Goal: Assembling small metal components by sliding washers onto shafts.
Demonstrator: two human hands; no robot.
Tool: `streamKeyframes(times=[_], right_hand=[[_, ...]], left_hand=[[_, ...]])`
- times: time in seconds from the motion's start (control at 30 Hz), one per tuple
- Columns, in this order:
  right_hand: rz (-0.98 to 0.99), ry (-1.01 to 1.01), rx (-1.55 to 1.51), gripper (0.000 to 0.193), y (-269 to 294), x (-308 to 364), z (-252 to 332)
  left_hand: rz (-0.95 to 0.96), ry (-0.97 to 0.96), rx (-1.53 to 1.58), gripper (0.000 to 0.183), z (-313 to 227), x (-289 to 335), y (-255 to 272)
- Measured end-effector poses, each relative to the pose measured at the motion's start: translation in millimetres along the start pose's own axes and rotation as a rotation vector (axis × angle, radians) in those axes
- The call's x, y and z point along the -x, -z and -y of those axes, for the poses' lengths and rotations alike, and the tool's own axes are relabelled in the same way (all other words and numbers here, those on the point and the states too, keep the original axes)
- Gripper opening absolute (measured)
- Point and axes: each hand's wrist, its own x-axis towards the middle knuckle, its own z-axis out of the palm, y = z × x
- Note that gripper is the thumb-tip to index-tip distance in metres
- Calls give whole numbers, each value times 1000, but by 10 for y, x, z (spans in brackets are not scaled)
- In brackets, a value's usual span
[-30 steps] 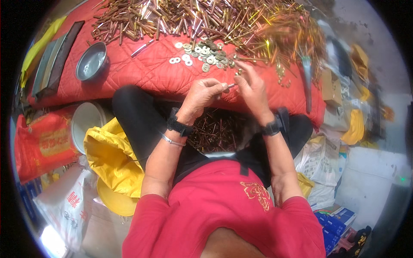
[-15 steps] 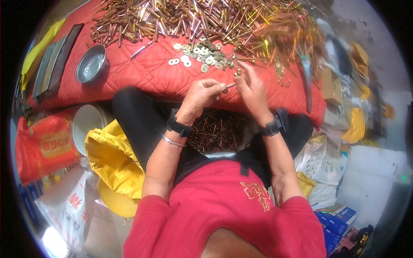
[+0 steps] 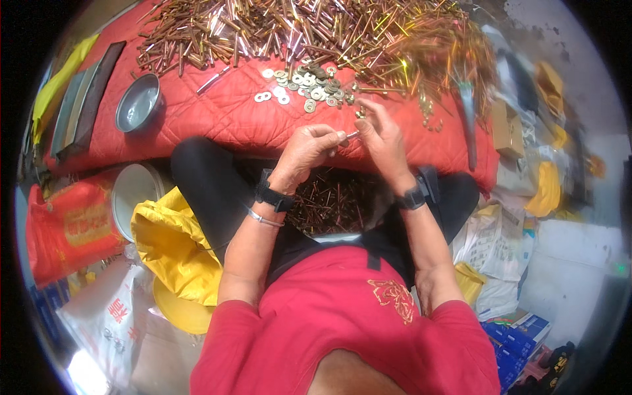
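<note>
In a pinch between thumb and fingers, my left hand (image 3: 307, 151) holds a thin metal bolt (image 3: 353, 134) level above the red quilted cloth (image 3: 243, 118). Its free end points toward my right hand (image 3: 383, 141), beside the thumb. The right thumb and forefinger are apart, and small brass-coloured nuts (image 3: 360, 113) show between their tips. I cannot tell whether the right thumb touches the bolt. Just beyond my hands lies a loose pile of flat round washers (image 3: 316, 93). Below them, between my legs, many dark bolts (image 3: 332, 204) fill a container.
A large heap of long coppery bolts (image 3: 296, 33) covers the cloth's far side. A metal bowl (image 3: 138, 102) sits at left, and one bolt (image 3: 212, 79) lies alone. Loose nuts (image 3: 431, 118) lie at right near a long grey tool (image 3: 468, 125). A yellow bag (image 3: 174, 230) stands left.
The view has shifted slightly. My right forefinger has bent inward a little toward the thumb. My left hand keeps the bolt in nearly the same place.
</note>
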Motion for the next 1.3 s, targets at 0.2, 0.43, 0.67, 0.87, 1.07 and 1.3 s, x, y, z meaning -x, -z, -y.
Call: streamKeyframes(times=[0.2, 0.43, 0.67, 0.87, 1.07, 1.3], right_hand=[[43, -38, 28, 38, 7, 28, 73], [21, 148, 24, 36, -6, 8, 52], [93, -209, -158, 23, -72, 64, -78], [259, -146, -19, 17, 315, -146, -249], [-44, 230, 581, 13, 214, -627, -513], [-64, 313, 732, 18, 185, -666, -637]], left_hand=[[-1, -3, -16, 20, 20, -9, 13], [13, 20, -15, 22, 2, -23, -13], [-251, -776, -755, 11, 74, 9, -206], [-133, -1043, -1207, 17, -274, 257, -201], [-769, -679, -1422, 19, -835, -189, 984], [-945, 21, -1646, 28, -1128, -424, 1796]])
